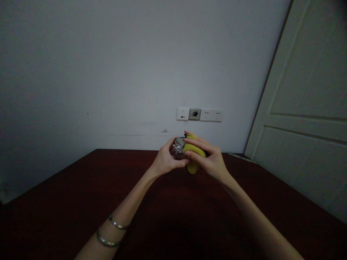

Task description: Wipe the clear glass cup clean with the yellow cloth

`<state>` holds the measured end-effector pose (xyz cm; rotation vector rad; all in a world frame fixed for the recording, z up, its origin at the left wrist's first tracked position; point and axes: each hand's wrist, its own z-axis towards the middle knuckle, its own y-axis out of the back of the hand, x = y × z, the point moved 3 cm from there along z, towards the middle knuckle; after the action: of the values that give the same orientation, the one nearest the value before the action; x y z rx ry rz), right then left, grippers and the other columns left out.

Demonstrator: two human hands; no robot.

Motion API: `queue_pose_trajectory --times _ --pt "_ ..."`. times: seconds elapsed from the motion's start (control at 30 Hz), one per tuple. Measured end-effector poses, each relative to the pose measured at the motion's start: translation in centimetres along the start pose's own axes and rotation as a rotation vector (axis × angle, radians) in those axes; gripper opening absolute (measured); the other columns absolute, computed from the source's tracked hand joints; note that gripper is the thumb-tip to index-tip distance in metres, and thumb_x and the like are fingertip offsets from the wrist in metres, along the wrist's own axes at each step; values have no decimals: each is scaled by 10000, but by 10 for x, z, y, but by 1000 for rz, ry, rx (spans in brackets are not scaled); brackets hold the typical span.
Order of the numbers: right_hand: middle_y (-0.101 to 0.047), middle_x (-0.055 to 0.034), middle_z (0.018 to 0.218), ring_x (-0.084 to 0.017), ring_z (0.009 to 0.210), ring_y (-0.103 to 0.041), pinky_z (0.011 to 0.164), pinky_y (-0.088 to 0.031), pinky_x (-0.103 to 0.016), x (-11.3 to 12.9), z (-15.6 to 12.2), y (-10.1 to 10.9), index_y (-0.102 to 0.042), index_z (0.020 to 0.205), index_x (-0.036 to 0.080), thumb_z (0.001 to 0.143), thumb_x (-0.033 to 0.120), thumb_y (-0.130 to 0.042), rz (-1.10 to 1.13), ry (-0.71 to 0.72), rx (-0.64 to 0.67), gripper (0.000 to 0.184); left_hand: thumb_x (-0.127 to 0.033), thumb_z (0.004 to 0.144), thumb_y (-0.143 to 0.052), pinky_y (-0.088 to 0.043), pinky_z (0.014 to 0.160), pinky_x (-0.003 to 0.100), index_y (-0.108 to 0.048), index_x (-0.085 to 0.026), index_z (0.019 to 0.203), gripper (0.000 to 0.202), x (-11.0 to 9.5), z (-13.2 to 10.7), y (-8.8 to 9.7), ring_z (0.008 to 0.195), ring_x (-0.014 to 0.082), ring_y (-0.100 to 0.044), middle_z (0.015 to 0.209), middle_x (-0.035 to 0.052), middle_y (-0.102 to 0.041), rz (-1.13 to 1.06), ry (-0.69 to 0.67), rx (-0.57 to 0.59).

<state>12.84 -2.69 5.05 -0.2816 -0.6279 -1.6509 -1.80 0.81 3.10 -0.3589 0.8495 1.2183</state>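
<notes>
Above the table, my left hand [165, 160] is wrapped round a clear, faceted object [179, 147] that looks like a small glass vessel; its far side is hidden. My right hand [211, 159] grips a folded yellow cloth [195, 148] and presses it against the right end of the glass object. Part of the cloth hangs below the fingers, with a dark edge showing. Both hands are closed and nearly meet at the glass.
A dark red table [108, 195] stretches out below my arms to a pale wall [135, 72]. Sockets and switches [208, 115] sit low on the wall. A panelled white door [303, 126] stands to the right. A thin strip [241, 157] lies near the table's far right corner.
</notes>
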Motion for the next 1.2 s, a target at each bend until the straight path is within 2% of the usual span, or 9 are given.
queue_pose_trajectory --times 0.2,0.4,0.53,0.63,0.77,0.9,0.97,1.07,1.2 --pt "-594 -55 1281 -239 1214 -529 1056 -385 -445 -6 2 3 -690 1063 275 756 304 -692 15 -58 -124 308 -256 585 -786 -515 810 328 -466 -149 1193 696 -1 -2 0 954 226 -618 1101 101 -609 101 13 3" --pt "-548 -28 1333 -235 1228 -515 1068 -373 -435 -2 0 -1 -690 1055 308 730 278 -722 43 9 53 327 -230 594 -765 -515 773 307 -505 -134 1137 609 0 0 -3 900 210 -627 1034 89 -629 29 16 -35" --pt "-584 -39 1293 -234 1227 -517 1068 -374 -424 -8 2 0 -689 1065 288 740 316 -709 89 -50 -41 327 -244 584 -777 -514 826 331 -496 -136 1151 642 2 -1 -6 956 223 -620 1087 103 -612 -116 31 -13" --pt "-619 -38 1248 -232 1194 -546 1058 -385 -433 -17 3 4 -672 1097 280 763 372 -677 131 -143 -149 347 -240 588 -781 -517 833 343 -496 -156 1166 650 1 -3 -6 967 223 -617 1101 97 -610 -121 32 27" --pt "-599 -46 1275 -232 1207 -536 1063 -378 -438 -13 2 10 -675 1091 267 760 364 -680 52 -102 -171 345 -249 591 -779 -518 827 352 -487 -156 1175 659 1 -4 -5 959 232 -619 1102 103 -614 -11 62 23" --pt "-549 -40 1329 -236 1241 -503 1082 -353 -453 3 0 1 -677 1089 291 755 276 -695 -116 77 49 335 -164 565 -754 -495 862 380 -474 -151 1228 720 7 -2 -3 1002 250 -598 1138 108 -604 196 50 -29" --pt "-546 -40 1331 -237 1258 -484 1086 -351 -452 6 -1 -4 -674 1093 295 755 250 -695 -156 113 125 342 -127 544 -741 -477 894 388 -453 -152 1258 770 10 -1 -2 1046 257 -578 1191 116 -578 230 8 -43" --pt "-544 -48 1333 -239 1250 -494 1083 -356 -449 3 -1 -7 -673 1096 292 755 257 -695 -151 74 90 343 -145 543 -749 -459 922 403 -459 -146 1249 763 11 -1 -2 1083 266 -558 1220 128 -557 273 -24 -59" --pt "-571 -67 1304 -244 1212 -531 1065 -373 -461 -1 0 -3 -681 1083 272 747 269 -699 -109 -46 -52 336 -213 557 -776 -413 979 439 -472 -152 1230 741 6 -1 -2 1125 276 -529 1225 130 -549 357 -68 -61"
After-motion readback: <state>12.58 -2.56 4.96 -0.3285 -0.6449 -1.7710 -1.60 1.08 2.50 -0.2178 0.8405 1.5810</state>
